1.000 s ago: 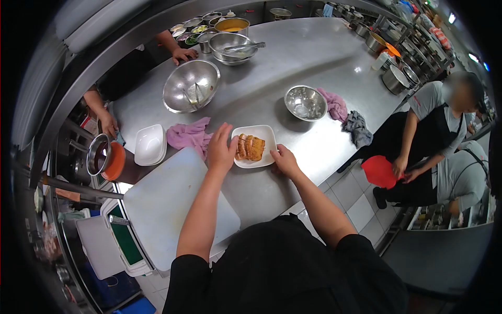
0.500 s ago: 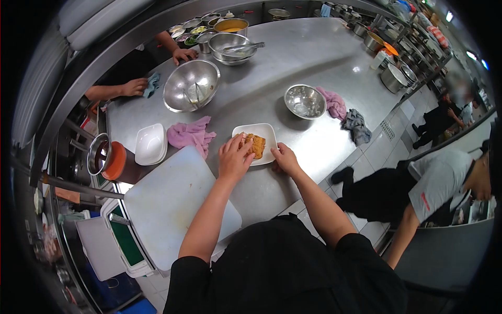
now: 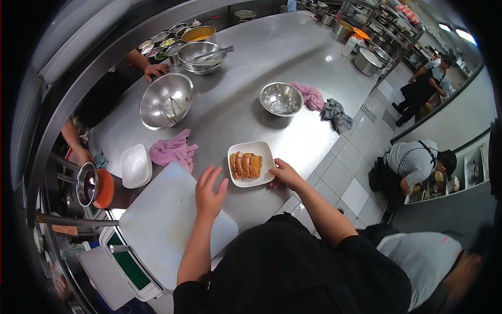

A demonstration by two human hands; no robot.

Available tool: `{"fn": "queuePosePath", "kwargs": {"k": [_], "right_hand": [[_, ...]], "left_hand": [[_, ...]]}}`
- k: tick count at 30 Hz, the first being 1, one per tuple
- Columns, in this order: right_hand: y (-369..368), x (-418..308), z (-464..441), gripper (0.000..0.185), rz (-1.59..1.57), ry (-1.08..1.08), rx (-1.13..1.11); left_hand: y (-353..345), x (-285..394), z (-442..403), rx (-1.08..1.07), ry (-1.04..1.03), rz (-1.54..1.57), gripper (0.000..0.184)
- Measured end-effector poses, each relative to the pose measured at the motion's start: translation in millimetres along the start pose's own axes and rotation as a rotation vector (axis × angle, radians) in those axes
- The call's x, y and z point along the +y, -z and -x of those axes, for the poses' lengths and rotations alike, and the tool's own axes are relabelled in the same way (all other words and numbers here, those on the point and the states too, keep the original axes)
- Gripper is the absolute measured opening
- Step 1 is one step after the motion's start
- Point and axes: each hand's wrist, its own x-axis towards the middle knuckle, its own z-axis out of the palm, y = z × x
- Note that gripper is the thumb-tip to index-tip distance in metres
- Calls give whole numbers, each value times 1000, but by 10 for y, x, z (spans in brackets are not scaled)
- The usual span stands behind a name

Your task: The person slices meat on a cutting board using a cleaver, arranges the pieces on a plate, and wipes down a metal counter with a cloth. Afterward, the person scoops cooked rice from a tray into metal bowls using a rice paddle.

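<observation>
A square white dish (image 3: pixel 265 148) stands on the steel table (image 3: pixel 235 112), with sliced golden-brown fried food (image 3: pixel 246 165) lying inside it. My right hand (image 3: pixel 285 174) grips the dish at its lower right corner, fingertips at the rim. Just left of the dish, above the edge of the white cutting board (image 3: pixel 167 209), my left hand (image 3: pixel 210 192) is empty with its fingers apart.
A pink cloth (image 3: pixel 175 150) and stacked white dishes (image 3: pixel 136 165) are left. Metal bowls (image 3: pixel 166 101) (image 3: pixel 281 99) stand farther back, with another pink cloth (image 3: pixel 308 96) and a grey cloth (image 3: pixel 337 115). A co-worker's hands (image 3: pixel 156 71) are at upper left; other people are at right.
My left hand has come off the food and moved left, out of the dish. The view has shifted, and the co-worker's hand with the blue cloth has moved down the table's left edge.
</observation>
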Motion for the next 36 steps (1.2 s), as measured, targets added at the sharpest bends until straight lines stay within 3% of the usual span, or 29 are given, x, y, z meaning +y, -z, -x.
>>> {"fn": "queuePosePath", "kwargs": {"k": [11, 16, 21, 27, 29, 32, 36], "right_hand": [[398, 533, 650, 40, -207, 37, 169], [921, 734, 1179, 42, -291, 50, 280], [1725, 1218, 1649, 43, -389, 48, 468], [2993, 1887, 2136, 44, -410, 59, 698], [3352, 2060, 2277, 43, -438, 73, 770], [3891, 2115, 2471, 41, -451, 63, 876], [4523, 2247, 2505, 40, -548, 84, 988]], "left_hand": [[-145, 400, -138, -176, 59, 237, 38], [-699, 827, -424, -270, -80, 267, 40], [-1747, 1644, -940, -329, -339, 249, 41], [-3648, 2717, -1715, -385, -594, 187, 56], [-4390, 2763, -1931, -346, -652, -122, 60], [-5153, 2509, -2120, -445, -548, -467, 53], [-5561, 2121, -2452, -255, -546, -313, 36]]}}
